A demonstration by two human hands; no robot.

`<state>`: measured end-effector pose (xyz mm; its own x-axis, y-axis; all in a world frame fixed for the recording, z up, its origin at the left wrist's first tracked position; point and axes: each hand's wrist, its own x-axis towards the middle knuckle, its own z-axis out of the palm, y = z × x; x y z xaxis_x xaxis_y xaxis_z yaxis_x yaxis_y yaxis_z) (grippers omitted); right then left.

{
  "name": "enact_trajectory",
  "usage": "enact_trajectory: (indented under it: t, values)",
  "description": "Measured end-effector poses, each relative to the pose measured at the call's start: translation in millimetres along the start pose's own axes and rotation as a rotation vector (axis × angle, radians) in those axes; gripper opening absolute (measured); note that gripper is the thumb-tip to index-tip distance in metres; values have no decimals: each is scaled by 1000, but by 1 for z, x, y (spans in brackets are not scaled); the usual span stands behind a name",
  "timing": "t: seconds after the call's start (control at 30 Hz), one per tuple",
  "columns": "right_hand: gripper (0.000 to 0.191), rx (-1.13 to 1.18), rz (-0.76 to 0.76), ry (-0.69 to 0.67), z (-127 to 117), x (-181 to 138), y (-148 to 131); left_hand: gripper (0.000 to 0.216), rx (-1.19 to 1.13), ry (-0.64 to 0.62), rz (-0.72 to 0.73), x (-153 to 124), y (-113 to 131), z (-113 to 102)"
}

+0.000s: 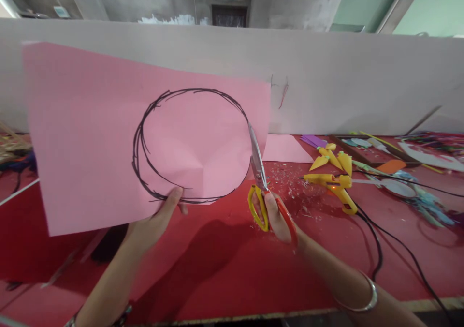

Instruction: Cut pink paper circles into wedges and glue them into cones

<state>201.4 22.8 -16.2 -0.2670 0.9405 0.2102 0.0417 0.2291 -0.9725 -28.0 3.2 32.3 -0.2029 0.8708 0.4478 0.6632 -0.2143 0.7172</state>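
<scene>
A large sheet of pink paper (83,138) is held upright in front of me, with a circle drawn on it in rough black strokes. My left hand (159,215) pinches its lower edge, thumb on the near face just at the bottom of the circle. In my right hand (277,215) is a pair of scissors (258,165) with one yellow and one red handle loop. Their blades point up along the circle's right side, tips at the black line. Below the blades the paper's edge follows the drawn curve, cut through at the lower right.
A yellow hot glue gun (335,186) with a lit orange light lies to the right, its black cable (377,249) trailing forward. Paper scraps (290,182), yellow cone-shaped pieces (329,157) and another pink sheet (286,148) lie on the red table (217,274). A white partition (344,85) stands behind.
</scene>
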Motion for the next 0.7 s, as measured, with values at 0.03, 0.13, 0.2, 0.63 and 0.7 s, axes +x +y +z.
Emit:
enact_trajectory:
  t: [0.03, 0.13, 0.2, 0.63, 0.7]
  values:
    - [49, -12, 3, 0, 0, 0, 0, 39, 7, 4, 3, 0, 0, 0]
    - [49, -19, 20, 2, 0, 0, 0, 40, 24, 3, 9, 1, 1, 1]
    - [47, -21, 27, -8, 0, 0, -4, 41, 45, 1, 22, 0, -1, 1]
    - [48, 12, 44, -6, 0, 3, -6, 43, 39, -56, 10, -3, -8, 0]
    - [50, 46, 62, -6, 2, 3, -9, 42, 34, -65, 25, -3, -8, 1]
